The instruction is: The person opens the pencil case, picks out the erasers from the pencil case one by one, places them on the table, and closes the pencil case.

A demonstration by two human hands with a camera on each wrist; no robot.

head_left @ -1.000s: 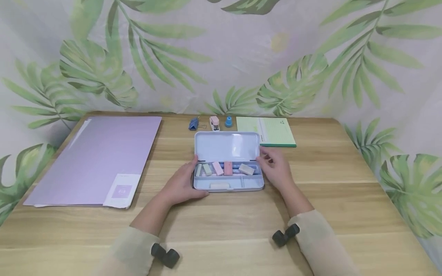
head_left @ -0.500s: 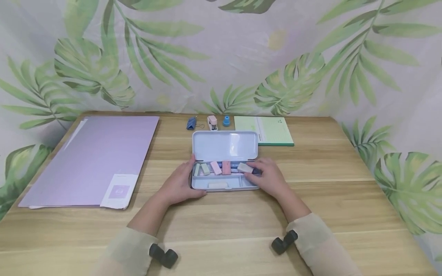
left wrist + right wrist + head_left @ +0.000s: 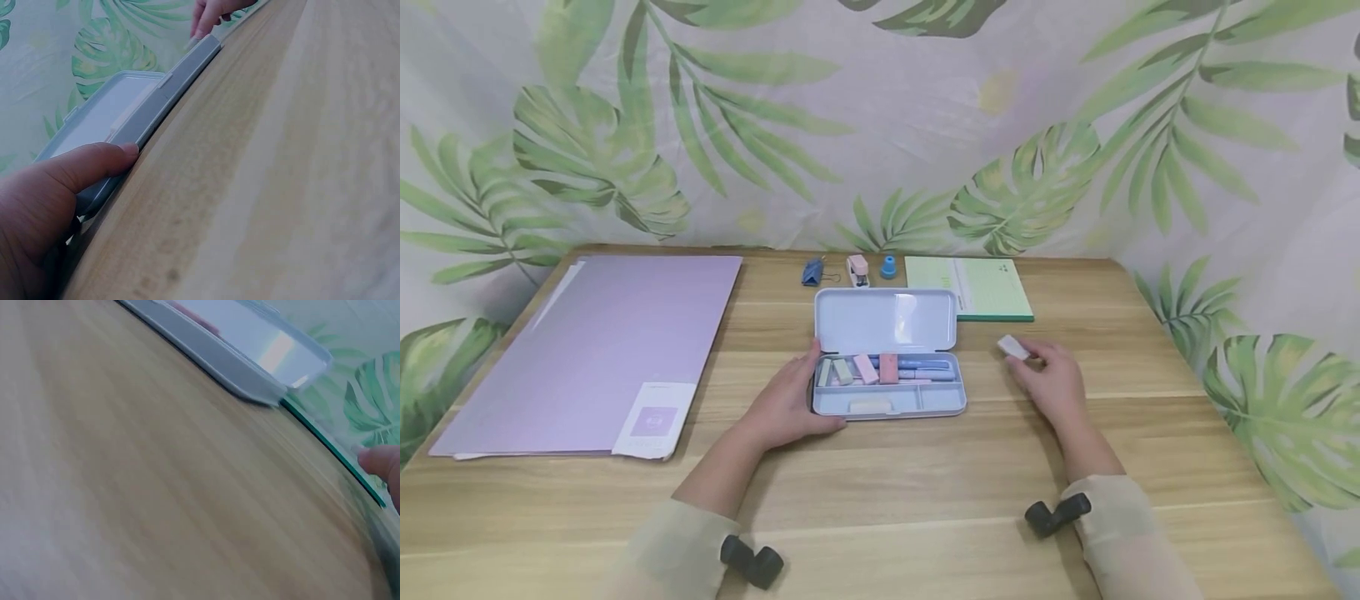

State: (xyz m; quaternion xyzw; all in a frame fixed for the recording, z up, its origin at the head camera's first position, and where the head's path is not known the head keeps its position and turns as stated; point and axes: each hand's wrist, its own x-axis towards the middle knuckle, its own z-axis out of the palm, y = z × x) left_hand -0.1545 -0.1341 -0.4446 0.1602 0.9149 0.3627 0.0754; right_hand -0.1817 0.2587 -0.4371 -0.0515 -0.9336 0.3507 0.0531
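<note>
Since half a second ago, one eraser has left the open case. Left of the case lies a folder; the left hand grips the case's left end; right of the case, the right hand pinches that eraser.

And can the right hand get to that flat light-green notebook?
Probably yes: nothing seems to block the way between the right hand and the notebook's uncovered right part, though its fingers are pinching a small whitish rectangular block.
</note>
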